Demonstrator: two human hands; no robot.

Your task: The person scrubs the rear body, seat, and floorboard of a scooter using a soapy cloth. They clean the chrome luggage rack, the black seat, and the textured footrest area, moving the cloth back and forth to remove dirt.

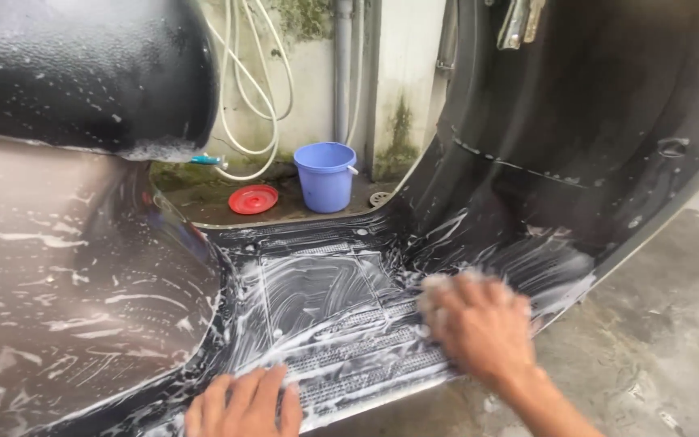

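On the soapy black footboard (325, 299) of the scooter, my right hand (479, 324) presses down at the right side, fingers curled over a pale, sudsy sponge (438, 285) that shows only at my fingertips; its outline is blurred. My left hand (244, 403) lies flat and unclenched on the near edge of the footboard, grasping nothing. White foam streaks cover the ribbed floor panel and the brown side panel (58, 299) at left. Above that sits the black seat (82, 73), flecked with suds. Beyond the scooter, on wet concrete by the wall, stand a blue bucket (325, 176) and, just beside it, a red lid (253, 199); white hose (240, 89) hangs on the wall.
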